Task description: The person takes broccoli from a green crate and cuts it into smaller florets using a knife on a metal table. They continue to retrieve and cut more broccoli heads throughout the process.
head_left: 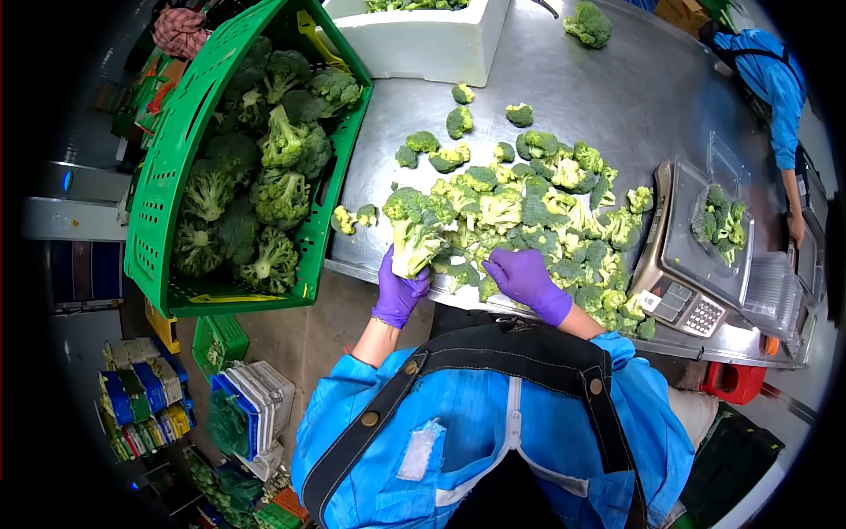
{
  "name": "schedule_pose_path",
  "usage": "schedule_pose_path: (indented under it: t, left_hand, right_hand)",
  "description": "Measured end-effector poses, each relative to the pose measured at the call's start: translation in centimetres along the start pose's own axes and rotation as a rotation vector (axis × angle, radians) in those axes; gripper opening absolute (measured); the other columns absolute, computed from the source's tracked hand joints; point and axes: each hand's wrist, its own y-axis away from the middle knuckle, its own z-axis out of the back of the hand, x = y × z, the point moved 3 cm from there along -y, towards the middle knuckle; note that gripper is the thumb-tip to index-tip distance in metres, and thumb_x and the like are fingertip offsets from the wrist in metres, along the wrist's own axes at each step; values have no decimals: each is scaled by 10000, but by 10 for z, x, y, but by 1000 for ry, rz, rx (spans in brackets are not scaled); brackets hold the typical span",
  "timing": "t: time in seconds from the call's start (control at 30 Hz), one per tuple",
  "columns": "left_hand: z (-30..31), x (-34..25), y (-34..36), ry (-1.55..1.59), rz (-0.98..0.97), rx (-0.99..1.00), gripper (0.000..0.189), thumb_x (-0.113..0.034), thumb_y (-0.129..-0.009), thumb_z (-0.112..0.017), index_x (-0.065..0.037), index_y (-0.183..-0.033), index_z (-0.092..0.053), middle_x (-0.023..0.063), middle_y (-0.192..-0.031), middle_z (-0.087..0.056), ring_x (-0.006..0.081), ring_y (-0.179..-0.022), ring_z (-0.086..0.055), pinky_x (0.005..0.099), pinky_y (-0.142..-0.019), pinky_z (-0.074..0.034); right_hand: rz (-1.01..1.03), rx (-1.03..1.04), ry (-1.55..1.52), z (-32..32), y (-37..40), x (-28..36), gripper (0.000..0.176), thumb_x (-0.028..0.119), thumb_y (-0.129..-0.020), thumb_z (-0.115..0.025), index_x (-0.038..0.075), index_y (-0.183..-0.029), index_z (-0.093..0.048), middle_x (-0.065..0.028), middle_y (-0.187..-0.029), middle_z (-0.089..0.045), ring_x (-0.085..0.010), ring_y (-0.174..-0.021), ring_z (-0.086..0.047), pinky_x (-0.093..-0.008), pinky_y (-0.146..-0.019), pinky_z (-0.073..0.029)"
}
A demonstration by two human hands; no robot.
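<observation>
My left hand [402, 289], in a purple glove, is closed around the pale stem of a broccoli head [414, 231] at the metal table's front edge. To its right, my right hand [529, 280], also gloved in purple, has its fingers curled in; what they hold, if anything, is hidden. A heap of cut broccoli florets [538, 207] spreads over the metal table [397, 115] behind and beside both hands. A few loose florets [459, 122] lie farther back.
A green crate [167, 167] of broccoli heads stands at the left. Behind is a white foam box [423, 44]. At the right are a scale [683, 291] bearing a clear tray of florets, stacked clear trays [771, 286], and another person [765, 75] reaching toward the table.
</observation>
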Motion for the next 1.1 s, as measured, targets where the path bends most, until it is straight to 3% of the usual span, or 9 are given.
schedule_pose_path:
  t: [0.17, 0.43, 0.47, 0.57, 0.6, 0.73, 0.9, 1.03, 1.1]
  left_hand:
    - [-19, 11, 10, 40, 129, -218, 412, -421, -910, -296, -87, -996, -521, 94, -644, -530, 199, -397, -439, 274, -326, -328]
    - [-13, 10, 20, 6, 346, 85, 494, -474, -892, -298, -74, -1062, -532, 100, -603, -534, 161, -382, -420, 262, -334, -324]
    - [-8, 12, 18, -161, 207, -216, 434, -408, -901, -368, -75, -1138, -514, 97, -801, -619, 143, -494, -533, 234, -383, -384]
    - [-37, 16, 17, -103, 88, -483, 398, -346, -896, -437, -68, -1173, -503, 77, -955, -631, 124, -612, -595, 189, -452, -422]
    - [-31, 14, 21, -179, 104, -248, 410, -358, -890, -458, -52, -1157, -512, 74, -962, -625, 110, -707, -610, 174, -506, -440]
    - [-17, 2, 15, -752, 20, -331, 448, -372, -879, -493, -30, -1167, -505, 62, -1020, -600, 84, -804, -588, 181, -521, -441]
    - [-17, -9, 13, -818, -34, -73, 494, -321, -852, -550, -2, -1217, -456, 61, -1022, -599, 88, -847, -585, 197, -590, -472]
    - [-1, -5, 24, -562, 242, -17, 595, -292, -850, -541, -36, -1333, -307, 75, -1132, -559, 144, -962, -588, 252, -669, -528]
    - [8, -2, 24, -382, 317, -13, 565, -336, -856, -532, -13, -1293, -379, 125, -1165, -553, 226, -1062, -555, 310, -893, -452]
  right_hand:
    - [37, 5, 118, -6, -7, 13, 269, 328, -863, -511, 95, -730, -542, -103, -569, -559, -306, -509, -562, -408, -464, -425]
    - [28, -9, 133, -10, -6, 21, 278, 323, -857, -515, 84, -721, -560, -117, -562, -561, -310, -500, -560, -413, -472, -434]
    - [20, 12, 150, -13, -7, 18, 290, 323, -861, -510, 82, -708, -559, -120, -550, -554, -313, -497, -557, -416, -472, -433]
    - [-11, 28, 128, -13, -8, 15, 300, 314, -866, -507, 79, -685, -555, -131, -545, -543, -326, -502, -549, -424, -478, -427]
    - [-41, 23, 87, -13, -7, 14, 299, 305, -866, -509, 79, -674, -551, -137, -551, -539, -336, -509, -544, -430, -484, -421]
    - [-17, -41, 25, -5, 0, 8, 316, 329, -873, -502, 84, -676, -531, -134, -531, -520, -335, -510, -541, -431, -474, -416]
    - [35, -32, 68, -2, 4, 3, 274, 318, -852, -525, 87, -704, -526, -116, -565, -538, -323, -524, -546, -420, -484, -423]
    - [175, -82, 57, -1, 2, 10, 225, 280, -810, -569, 99, -688, -514, -100, -567, -536, -304, -524, -545, -409, -477, -408]
    - [135, -56, 81, -2, -1, 16, 200, 274, -796, -577, 102, -705, -532, -99, -567, -536, -307, -530, -545, -405, -477, -408]
